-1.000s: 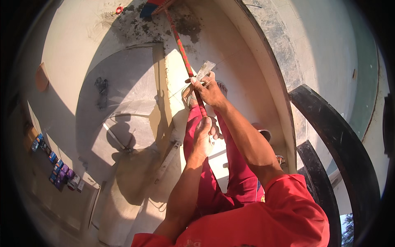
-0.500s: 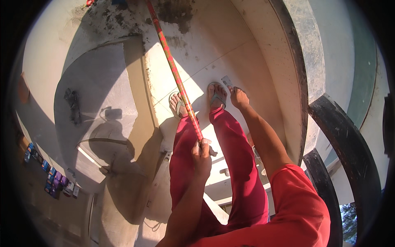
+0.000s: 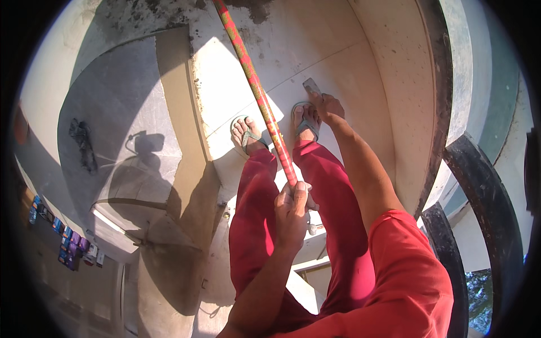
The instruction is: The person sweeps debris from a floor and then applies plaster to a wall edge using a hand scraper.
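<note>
My left hand [image 3: 292, 209] is wrapped around the near end of a long pole [image 3: 255, 90], red with green and gold patterning. The pole slants away to the upper left, and its far end lies outside the view. Farther forward, beside my right foot, my right hand [image 3: 330, 107] grips a small flat grey tool [image 3: 311, 85] that looks like a scraper. Its handle is mostly hidden by my fingers, and the flat end points away from me.
My sandalled feet [image 3: 248, 135] stand on a pale floor [image 3: 225, 73] with dark stains at the far end. A ledge [image 3: 179, 73] runs along the left. At right are a curved wall [image 3: 394, 56] and dark curved bars [image 3: 484, 191]. Small colourful packets [image 3: 73, 248] hang at lower left.
The view has shifted slightly. My left hand and the pole's near end have moved a little to the right. My right hand has moved forward with the flat tool.
</note>
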